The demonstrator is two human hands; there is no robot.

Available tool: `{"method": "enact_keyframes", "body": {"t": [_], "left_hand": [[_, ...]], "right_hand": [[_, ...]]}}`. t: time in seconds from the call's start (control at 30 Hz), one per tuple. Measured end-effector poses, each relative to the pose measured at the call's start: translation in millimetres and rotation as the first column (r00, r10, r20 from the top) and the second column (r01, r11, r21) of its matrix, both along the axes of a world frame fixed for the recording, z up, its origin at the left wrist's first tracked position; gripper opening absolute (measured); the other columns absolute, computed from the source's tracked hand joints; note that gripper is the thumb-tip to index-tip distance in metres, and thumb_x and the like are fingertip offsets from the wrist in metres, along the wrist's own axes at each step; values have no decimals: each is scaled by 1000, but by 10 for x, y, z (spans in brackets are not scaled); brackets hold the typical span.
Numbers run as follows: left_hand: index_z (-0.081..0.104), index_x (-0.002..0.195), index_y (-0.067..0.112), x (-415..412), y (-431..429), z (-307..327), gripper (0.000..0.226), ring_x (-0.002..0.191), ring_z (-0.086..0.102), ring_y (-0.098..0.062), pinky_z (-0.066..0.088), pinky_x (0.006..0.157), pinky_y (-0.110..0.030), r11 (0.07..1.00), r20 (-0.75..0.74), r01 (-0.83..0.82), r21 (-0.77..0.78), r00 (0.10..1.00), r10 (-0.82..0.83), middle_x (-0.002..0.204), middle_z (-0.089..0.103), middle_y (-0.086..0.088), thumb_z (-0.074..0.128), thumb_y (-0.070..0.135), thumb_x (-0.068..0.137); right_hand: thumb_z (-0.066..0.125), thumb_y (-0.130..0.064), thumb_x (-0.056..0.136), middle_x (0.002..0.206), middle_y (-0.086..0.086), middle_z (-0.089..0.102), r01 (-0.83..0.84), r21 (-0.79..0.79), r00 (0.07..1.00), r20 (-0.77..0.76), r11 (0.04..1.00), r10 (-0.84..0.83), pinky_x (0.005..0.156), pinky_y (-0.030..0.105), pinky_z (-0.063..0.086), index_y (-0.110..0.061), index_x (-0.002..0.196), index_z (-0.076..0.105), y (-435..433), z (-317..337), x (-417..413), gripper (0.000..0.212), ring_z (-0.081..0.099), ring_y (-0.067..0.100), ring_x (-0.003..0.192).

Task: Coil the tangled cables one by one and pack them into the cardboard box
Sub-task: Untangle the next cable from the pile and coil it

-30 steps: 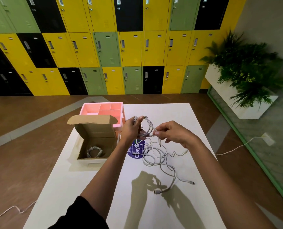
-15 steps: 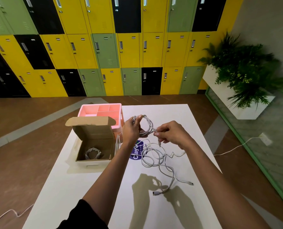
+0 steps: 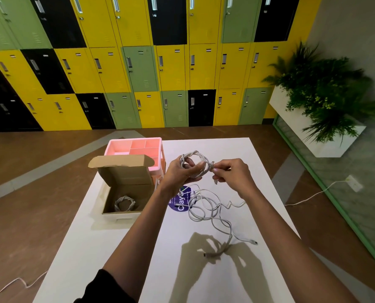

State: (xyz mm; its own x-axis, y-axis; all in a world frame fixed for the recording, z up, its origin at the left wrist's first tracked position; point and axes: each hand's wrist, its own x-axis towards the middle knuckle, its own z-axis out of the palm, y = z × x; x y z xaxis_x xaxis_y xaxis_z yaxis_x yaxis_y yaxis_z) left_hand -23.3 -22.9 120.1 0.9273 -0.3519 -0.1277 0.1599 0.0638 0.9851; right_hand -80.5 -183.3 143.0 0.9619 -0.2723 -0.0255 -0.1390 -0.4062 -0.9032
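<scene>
My left hand (image 3: 180, 171) grips a round coil of white cable (image 3: 195, 157) held above the white table (image 3: 204, 281). My right hand (image 3: 232, 172) pinches the free end of that cable next to the coil, and the plug hangs just below my fingers. A tangle of white cables (image 3: 210, 209) lies on the table under my hands, two plug ends trailing toward me. The open cardboard box (image 3: 125, 186) stands to the left with its lid up. One coiled cable (image 3: 124, 203) lies inside it.
A pink compartment tray (image 3: 136, 147) stands behind the box. A round purple sticker (image 3: 181, 201) marks the table under the tangle. Lockers line the far wall and a planter (image 3: 317, 119) stands at the right. Loose cords lie on the floor on both sides.
The coil in my left hand has gained a turn and the loose end has shortened. My right hand moved closer to the coil. The tangle on the table lies as before.
</scene>
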Motion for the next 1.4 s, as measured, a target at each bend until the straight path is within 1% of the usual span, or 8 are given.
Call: {"method": "enact_keyframes", "body": {"t": [0.2, 0.37, 0.57, 0.73, 0.87, 0.97, 1.13, 1.4], "left_hand": [[50, 80, 7, -15, 83, 39, 25, 84, 71, -25, 58, 74, -30, 983, -80, 130, -130, 987, -141, 80, 71, -15, 69, -9, 76], [50, 81, 9, -29, 5, -34, 23, 81, 71, -25, 59, 72, -31, 949, -213, -45, -312, 977, -24, 82, 68, -15, 62, -11, 82], [50, 118, 2, -87, -83, 0, 26, 95, 68, -28, 57, 85, -33, 907, -310, -114, -405, 951, -19, 108, 66, -22, 56, 7, 93], [52, 107, -1, -132, -99, 74, 15, 88, 70, -27, 59, 78, -30, 925, -361, -56, -376, 928, -91, 103, 64, -24, 54, 8, 95], [52, 82, 3, -93, -122, 86, 10, 75, 71, -20, 59, 75, -25, 925, -351, -108, -366, 936, -29, 83, 63, -14, 56, 3, 91], [51, 80, 4, -78, -148, 92, 12, 73, 72, -20, 59, 67, -22, 902, -321, -144, -408, 947, 5, 78, 65, -13, 57, 0, 90], [50, 78, 5, -81, -208, 131, 16, 76, 71, -21, 59, 77, -26, 891, -201, -116, -439, 979, 29, 85, 62, -17, 55, -2, 91], [49, 82, 4, -82, -289, 170, 12, 78, 70, -25, 59, 78, -28, 970, -23, -94, -223, 996, 92, 82, 65, -21, 58, 1, 91]], "right_hand": [[64, -5, 88, 78, 9, 68, 17, -16, 1000, 9, 1000, -17, 58, 9, 50, -4, 97, 71, -69, -4, 12, 12, 65, 11, 62], [64, -6, 88, 80, 9, 69, 25, 82, 999, 19, 996, -27, 60, 9, 52, -5, 98, 70, -56, 3, 36, 12, 65, 9, 64], [64, -5, 88, 81, 12, 68, 47, 213, 999, 1, 976, -49, 74, 24, 57, -1, 100, 70, -20, -50, 85, 14, 67, 15, 67], [63, -4, 89, 78, 7, 67, 86, 284, 996, 1, 955, -89, 71, 21, 57, -1, 102, 68, -43, -68, 97, 15, 66, 14, 67], [63, -2, 88, 78, 7, 66, 77, 363, 996, 12, 929, -87, 70, 21, 57, 1, 103, 66, -46, -44, 109, 16, 66, 14, 66], [62, -2, 89, 79, 8, 66, 44, 395, 997, 37, 918, -64, 71, 20, 56, 1, 102, 66, -39, -1, 109, 14, 66, 12, 66], [65, -3, 86, 81, 11, 70, 19, 378, 995, 83, 925, -54, 74, 22, 57, -1, 97, 68, -85, 0, 104, 12, 70, 12, 69], [65, -7, 88, 95, 11, 73, 34, 213, 994, 91, 977, -55, 86, 26, 54, -2, 107, 71, -84, -58, 121, 21, 69, 19, 88]]}}
